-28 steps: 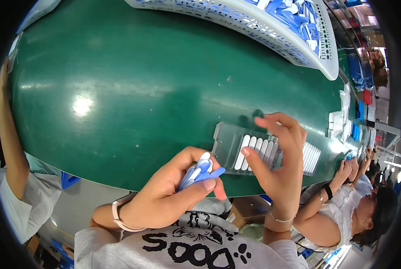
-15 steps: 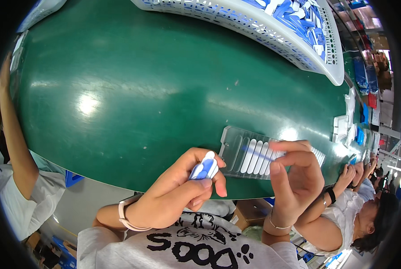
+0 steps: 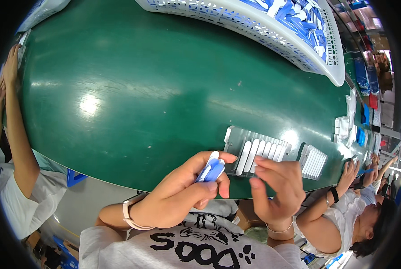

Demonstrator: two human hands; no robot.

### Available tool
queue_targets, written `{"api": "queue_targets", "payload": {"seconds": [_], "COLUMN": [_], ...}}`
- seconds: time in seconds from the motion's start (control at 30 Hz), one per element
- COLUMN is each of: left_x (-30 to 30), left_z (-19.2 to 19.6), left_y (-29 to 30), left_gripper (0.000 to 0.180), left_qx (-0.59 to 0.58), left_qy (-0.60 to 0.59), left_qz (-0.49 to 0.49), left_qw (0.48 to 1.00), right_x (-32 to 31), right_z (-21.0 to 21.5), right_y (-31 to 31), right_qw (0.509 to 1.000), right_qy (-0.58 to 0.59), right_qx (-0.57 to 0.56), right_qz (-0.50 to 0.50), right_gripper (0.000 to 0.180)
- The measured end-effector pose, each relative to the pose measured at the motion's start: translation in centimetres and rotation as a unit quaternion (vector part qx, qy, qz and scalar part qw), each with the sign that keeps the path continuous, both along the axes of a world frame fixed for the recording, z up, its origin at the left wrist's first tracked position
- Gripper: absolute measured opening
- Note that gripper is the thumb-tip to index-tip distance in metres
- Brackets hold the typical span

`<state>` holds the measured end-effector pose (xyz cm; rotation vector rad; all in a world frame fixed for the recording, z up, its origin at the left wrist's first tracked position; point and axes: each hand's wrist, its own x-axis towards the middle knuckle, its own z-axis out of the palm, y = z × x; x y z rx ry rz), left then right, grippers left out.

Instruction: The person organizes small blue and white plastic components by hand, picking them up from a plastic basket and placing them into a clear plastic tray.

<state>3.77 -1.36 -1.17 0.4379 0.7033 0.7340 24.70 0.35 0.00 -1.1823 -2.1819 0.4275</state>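
Observation:
My left hand (image 3: 171, 195) is closed around a small bunch of blue and white plastic strips (image 3: 212, 170) with rounded ends. Just right of it, at the table's near edge, lies a clear plastic tray (image 3: 230, 142) with several white strips (image 3: 264, 150) side by side in its slots. My right hand (image 3: 279, 190) hovers at the tray's near side, its thumb and fingertips apart and nothing visible between them. The curled fingers hide part of the tray's near edge.
A large white perforated basket (image 3: 254, 33) full of blue and white pieces stands at the far side of the green table (image 3: 120, 89). A second filled tray (image 3: 314, 162) lies farther right. Co-workers' arms (image 3: 19, 134) reach in on the left and others on the right.
My right hand has moved left and down, and the blurred bluish strip in its pinch no longer shows there. More of both trays is uncovered. The left hand keeps its bunch.

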Motion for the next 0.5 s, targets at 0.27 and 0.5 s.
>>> {"api": "queue_targets", "payload": {"seconds": [0.27, 0.5], "left_x": [0.1, -0.1], "left_z": [0.0, 0.0], "left_y": [-0.3, 0.1], "left_gripper": [0.022, 0.040], "left_qx": [0.175, 0.132], "left_qy": [0.118, 0.057], "left_qz": [-0.058, -0.058], "left_qw": [0.976, 0.988], "right_x": [-1.4, -0.3], "right_z": [1.8, 0.8], "right_y": [1.4, 1.2], "right_qw": [0.973, 0.971], "right_qy": [0.108, 0.224], "right_qx": [-0.198, -0.055], "right_qz": [0.048, -0.054], "right_gripper": [0.023, 0.024]}}
